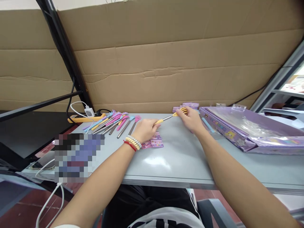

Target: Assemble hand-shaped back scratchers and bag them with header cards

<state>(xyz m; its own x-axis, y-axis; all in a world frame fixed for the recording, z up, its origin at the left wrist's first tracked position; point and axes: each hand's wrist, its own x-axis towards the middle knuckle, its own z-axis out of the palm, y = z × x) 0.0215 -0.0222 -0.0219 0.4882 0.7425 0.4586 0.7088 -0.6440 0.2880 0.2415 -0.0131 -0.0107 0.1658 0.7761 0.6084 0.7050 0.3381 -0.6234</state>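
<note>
A yellow back scratcher (168, 117) with a metal shaft spans the gap between my hands above the table. My left hand (143, 129) is closed round its yellow handle end. At the other end, the fingers of my right hand (191, 120) grip it by the hand-shaped yellow head. Small purple-pink printed cards (156, 143) lie on the table just below my left hand, partly covered by it. To the left is a loose pile of back scratchers (111, 122) in pink, blue, purple and yellow, with a pink one (135, 123) closest to my left hand.
An open purple display box (237, 144) with clear plastic in it stands at the right. More purple cards (190, 105) lie behind my right hand. A yellow power strip (87, 118) with a white charger (89, 110) sits at the back left. Cardboard (166, 57) walls the rear.
</note>
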